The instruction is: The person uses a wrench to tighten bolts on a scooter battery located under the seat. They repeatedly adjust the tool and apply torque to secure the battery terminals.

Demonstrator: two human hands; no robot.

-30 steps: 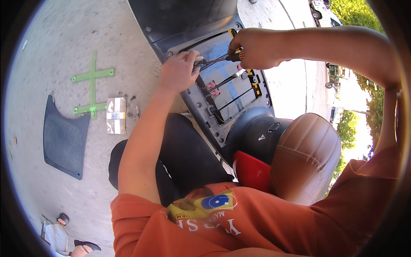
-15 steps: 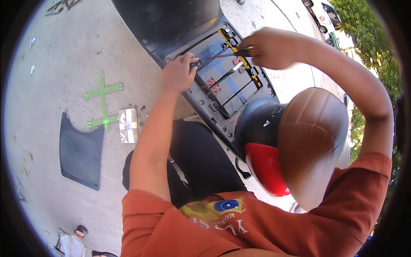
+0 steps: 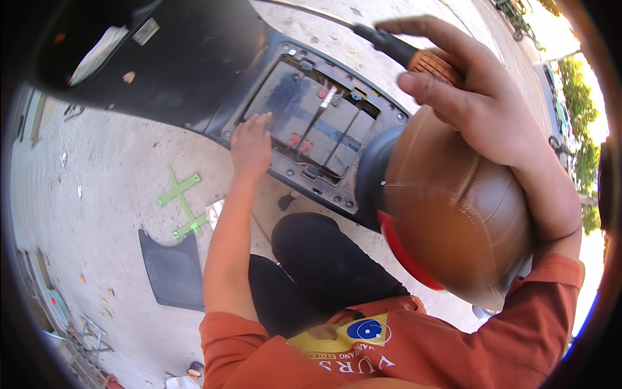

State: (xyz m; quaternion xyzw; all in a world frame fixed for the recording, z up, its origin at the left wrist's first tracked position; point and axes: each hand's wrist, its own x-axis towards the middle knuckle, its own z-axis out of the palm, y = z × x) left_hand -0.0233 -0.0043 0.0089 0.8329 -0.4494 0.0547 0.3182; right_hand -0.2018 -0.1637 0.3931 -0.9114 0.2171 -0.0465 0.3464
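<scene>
The right hand (image 3: 479,107), at the upper right of the frame, has its fingers wrapped around the orange-and-black handle of a screwdriver (image 3: 389,47). The index finger is stretched along the top, and the shaft runs off the upper edge, so the tip cannot be seen. The left hand (image 3: 251,148), left of centre, looks free of any object, its fingers loosely extended over the near edge of the open bay. Blur there makes it hard to tell whether the fingertips touch anything.

The batteries (image 3: 282,97) sit in that bay, at the upper centre, side by side with red terminal covers (image 3: 304,147) among them. As far as shows, the uncovering is done: the bay is open, and a dark ribbed mat (image 3: 172,269) and a green bracket (image 3: 181,194) lie on the ground at the left. The batteries are all in place, so the work inside the bay seems unfinished, and the screwdriver is well apart from it.

The bay's grey rim (image 3: 330,201) frames it on every side. The dark front panel (image 3: 214,65) limits room toward the upper left, and the brown seat (image 3: 453,194) crowds the right, just below the right hand. Above the bay, toward the top edge, there is open room.
</scene>
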